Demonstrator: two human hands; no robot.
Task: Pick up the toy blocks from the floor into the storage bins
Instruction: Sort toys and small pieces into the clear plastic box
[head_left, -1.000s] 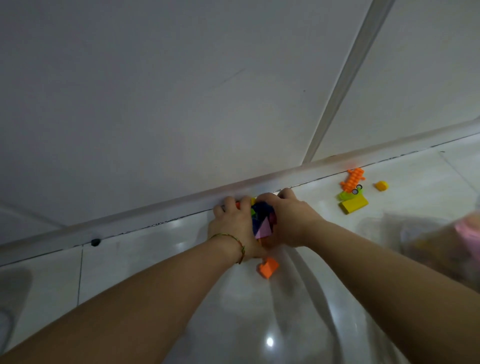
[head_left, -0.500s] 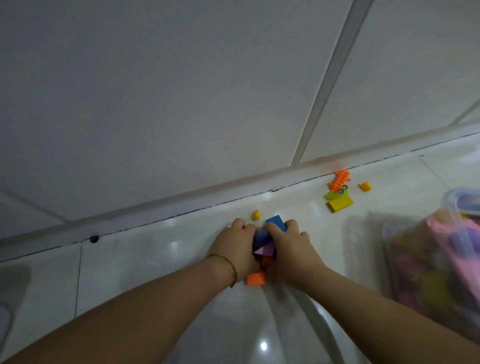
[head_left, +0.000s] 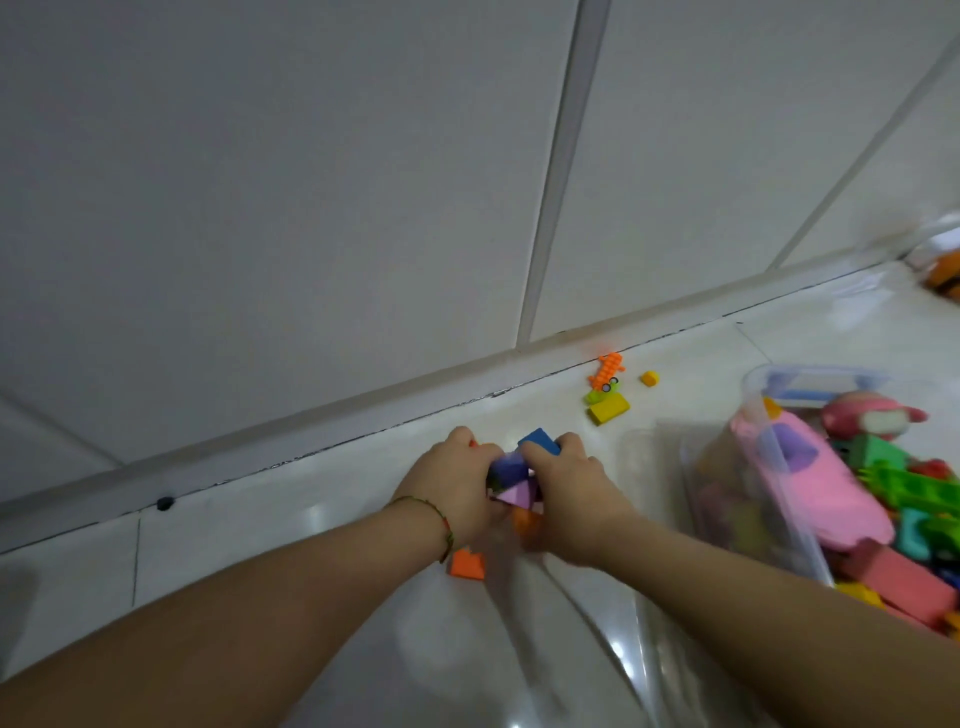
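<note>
A: What are the hands doing?
B: Both curl round one clump (head_left: 511, 480) of blocks and squeeze it between them. The left hand (head_left: 449, 491) closes in from 9 o'clock and the right hand (head_left: 571, 488) from 3 o'clock, with fingers bent over the top.
A: What is in the clump?
B: A blue block (head_left: 540, 442) sits on top under the right fingertips. A darker blue one (head_left: 506, 467) is just below it, and a lilac pyramid (head_left: 514, 494) is on the wrist side. Something orange, blurred, is underneath.
A: Is it lifted?
B: I cannot tell. It is low over the floor (head_left: 311, 519), near the skirting (head_left: 311, 431).
A: Anything on the arms?
B: A thin bracelet (head_left: 444, 525) on the left wrist.
A: Are there loose blocks?
B: An orange block (head_left: 467, 565) lies on the floor at 6 o'clock from the left hand, just beside the wrist. A small group lies by the skirting at 1 o'clock from the hands. It has a yellow block (head_left: 609, 409), a green piece (head_left: 596, 396) touching it, and an orange strip (head_left: 606, 368) above that. A small yellow cube (head_left: 649, 378) sits apart at the group's 3 o'clock.
A: And the bin?
B: A clear bin (head_left: 748, 384) stands at 3 o'clock from the hands, near the right forearm. It is heaped with a pink toy (head_left: 810, 488), green blocks (head_left: 914, 486) and a red block (head_left: 906, 584). A second bin (head_left: 943, 244), blurred, is at the right edge by the wall.
A: Anything else?
B: A black spot (head_left: 164, 503) at the foot of the skirting, at 9 o'clock.
</note>
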